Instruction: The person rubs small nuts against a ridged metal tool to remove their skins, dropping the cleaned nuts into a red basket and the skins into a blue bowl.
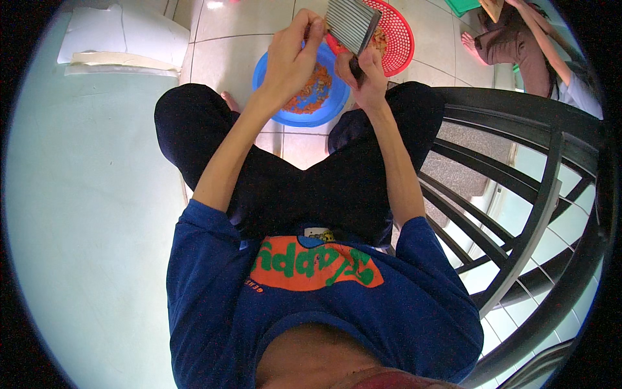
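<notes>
My right hand (pixel 364 72) grips the dark handle of a ridged metal crinkle blade (pixel 350 23), held upright over the bowls. My left hand (pixel 295 53) is raised beside the blade, its fingertips pinched against the blade's left edge; whatever small piece it holds is hidden. Below my hands a blue plastic bowl (pixel 275 110) on the tiled floor holds orange cut pieces (pixel 311 91). A red plastic basket (pixel 396 35) stands just behind it, to the right.
I sit with dark-trousered knees on either side of the blue bowl. A pale wall fills the left. A dark metal stair railing (pixel 518 194) curves along the right. Another person (pixel 518 45) sits at the far right. White sheets (pixel 123 35) lie at the top left.
</notes>
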The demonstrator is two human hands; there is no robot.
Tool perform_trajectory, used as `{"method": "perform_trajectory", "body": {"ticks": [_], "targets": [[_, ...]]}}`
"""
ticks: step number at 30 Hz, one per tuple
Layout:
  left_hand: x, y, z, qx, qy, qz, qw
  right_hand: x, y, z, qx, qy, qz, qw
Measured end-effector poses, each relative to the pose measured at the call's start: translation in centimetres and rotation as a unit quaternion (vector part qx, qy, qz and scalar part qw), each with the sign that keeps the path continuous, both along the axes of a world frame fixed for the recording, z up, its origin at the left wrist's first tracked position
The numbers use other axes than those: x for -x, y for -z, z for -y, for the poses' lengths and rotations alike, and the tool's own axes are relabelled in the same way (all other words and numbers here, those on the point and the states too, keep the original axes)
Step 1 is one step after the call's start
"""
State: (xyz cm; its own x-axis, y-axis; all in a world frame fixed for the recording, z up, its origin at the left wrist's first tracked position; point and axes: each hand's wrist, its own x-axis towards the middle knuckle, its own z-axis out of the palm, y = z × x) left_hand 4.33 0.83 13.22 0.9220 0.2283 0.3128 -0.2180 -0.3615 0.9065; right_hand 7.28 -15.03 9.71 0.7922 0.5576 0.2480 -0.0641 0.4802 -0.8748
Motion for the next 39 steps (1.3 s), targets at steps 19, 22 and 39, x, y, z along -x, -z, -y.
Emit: {"method": "perform_trajectory", "body": {"ticks": [19,22,39], "targets": [[0.4,-0.8,0.2,-0.034,-0.038,0.024,0.998,0.1,-0.1,-0.1,0.001,-0.003,0.016,1.000],[0.4,-0.8,0.3,-0.026,-0.041,0.032,0.998,-0.1,0.0,0.0,-0.001,-0.014,0.026,1.000],[0.2,-0.5,0.1,-0.016,-0.037,0.057,0.998,0.0,0.2,0.0,0.004,-0.006,0.016,1.000]]}}
